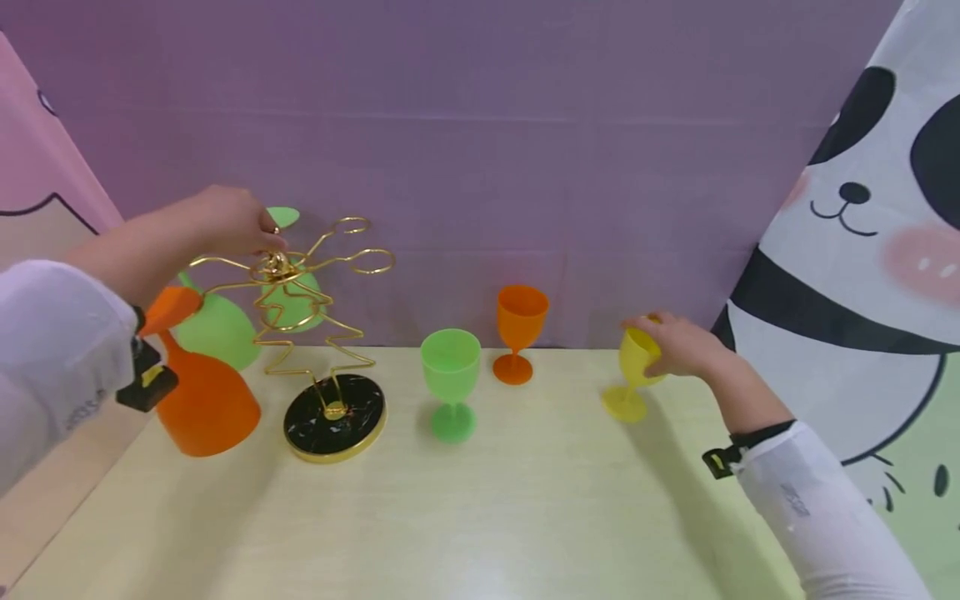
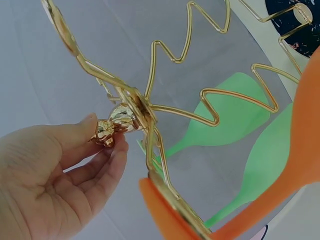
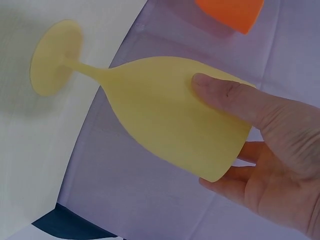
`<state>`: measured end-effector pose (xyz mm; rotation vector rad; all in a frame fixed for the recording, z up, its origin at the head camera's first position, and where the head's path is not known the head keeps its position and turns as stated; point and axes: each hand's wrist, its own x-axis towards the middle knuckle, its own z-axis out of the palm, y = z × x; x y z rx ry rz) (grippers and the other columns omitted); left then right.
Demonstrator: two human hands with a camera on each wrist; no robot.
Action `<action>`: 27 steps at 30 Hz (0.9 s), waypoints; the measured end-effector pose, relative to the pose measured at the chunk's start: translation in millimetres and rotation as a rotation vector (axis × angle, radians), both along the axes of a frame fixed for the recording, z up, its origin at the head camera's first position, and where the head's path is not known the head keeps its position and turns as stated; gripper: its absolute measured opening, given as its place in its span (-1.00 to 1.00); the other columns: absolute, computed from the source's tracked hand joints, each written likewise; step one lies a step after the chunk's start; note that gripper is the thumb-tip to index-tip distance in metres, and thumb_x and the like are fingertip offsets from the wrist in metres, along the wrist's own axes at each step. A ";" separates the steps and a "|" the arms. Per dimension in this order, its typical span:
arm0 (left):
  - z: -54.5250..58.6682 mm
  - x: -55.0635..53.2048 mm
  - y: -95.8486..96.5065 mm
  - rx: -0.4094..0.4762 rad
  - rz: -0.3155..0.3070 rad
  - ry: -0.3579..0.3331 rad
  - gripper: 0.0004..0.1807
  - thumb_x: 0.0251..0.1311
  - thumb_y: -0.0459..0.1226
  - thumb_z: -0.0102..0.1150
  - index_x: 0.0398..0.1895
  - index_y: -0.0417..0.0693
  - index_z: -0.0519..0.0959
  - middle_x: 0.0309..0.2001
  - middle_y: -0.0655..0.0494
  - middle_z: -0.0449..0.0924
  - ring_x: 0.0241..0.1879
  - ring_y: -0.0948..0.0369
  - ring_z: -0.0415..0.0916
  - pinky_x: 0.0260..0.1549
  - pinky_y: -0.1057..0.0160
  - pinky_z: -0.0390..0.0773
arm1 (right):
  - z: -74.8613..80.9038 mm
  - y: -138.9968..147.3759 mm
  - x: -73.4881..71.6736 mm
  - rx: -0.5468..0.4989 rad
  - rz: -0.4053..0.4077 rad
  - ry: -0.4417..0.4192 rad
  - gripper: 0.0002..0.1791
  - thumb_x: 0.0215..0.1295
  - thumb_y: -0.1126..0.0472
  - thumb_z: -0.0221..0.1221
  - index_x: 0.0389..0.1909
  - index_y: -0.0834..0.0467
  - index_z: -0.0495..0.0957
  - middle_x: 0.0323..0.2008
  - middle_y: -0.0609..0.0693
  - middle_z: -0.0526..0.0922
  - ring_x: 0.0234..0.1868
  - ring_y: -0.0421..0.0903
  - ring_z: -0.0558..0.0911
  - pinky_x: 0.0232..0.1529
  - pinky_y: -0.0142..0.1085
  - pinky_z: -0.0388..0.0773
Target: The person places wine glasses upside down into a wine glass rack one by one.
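My left hand (image 1: 234, 218) pinches the shiny gold knob (image 2: 106, 131) on top of a wire goblet rack (image 1: 335, 410) with a round black marbled base. Upside down on the rack's left side hangs an orange goblet (image 1: 206, 406), and green goblets (image 1: 219, 332) hang behind it. At the right, my right hand (image 1: 686, 346) grips a yellow goblet (image 3: 150, 107) by its bowl, thumb on one side and fingers on the other. This goblet leans slightly, foot down; whether the foot touches the table I cannot tell.
A green goblet (image 1: 450, 367) stands upright on the pale table (image 1: 510, 517), right of the rack. Behind it, near the purple backdrop (image 1: 465, 183), stands an orange goblet (image 1: 521, 318). Bare rack loops (image 1: 373, 262) stick out to the right. A panda-print sheet (image 1: 832, 317) borders the right side.
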<state>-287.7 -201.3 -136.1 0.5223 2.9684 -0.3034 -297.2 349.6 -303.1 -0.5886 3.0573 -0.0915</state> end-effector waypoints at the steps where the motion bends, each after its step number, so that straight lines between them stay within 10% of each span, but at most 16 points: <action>1: 0.2 0.5 0.4 0.004 0.000 0.000 -0.65 0.43 -0.17 -0.09 -0.33 -0.23 0.60 -0.63 0.19 0.44 -0.35 0.08 0.45 -0.19 -0.03 0.37 | -0.4 0.3 0.0 0.001 -0.004 0.000 -0.20 0.01 0.27 0.44 0.32 0.04 0.34 0.21 0.42 0.33 0.06 0.37 0.44 -0.04 0.23 0.52; 27: -1.5 3.8 3.1 0.130 0.079 -0.042 -0.62 0.44 -0.15 -0.09 -0.45 -0.20 0.54 -0.61 0.14 0.41 -0.36 0.05 0.39 -0.20 0.00 0.33 | 27.1 -1.0 1.8 0.033 0.005 0.037 -0.22 -0.06 0.25 0.48 0.23 0.08 0.37 0.08 0.41 0.39 -0.07 0.31 0.50 -0.12 0.20 0.55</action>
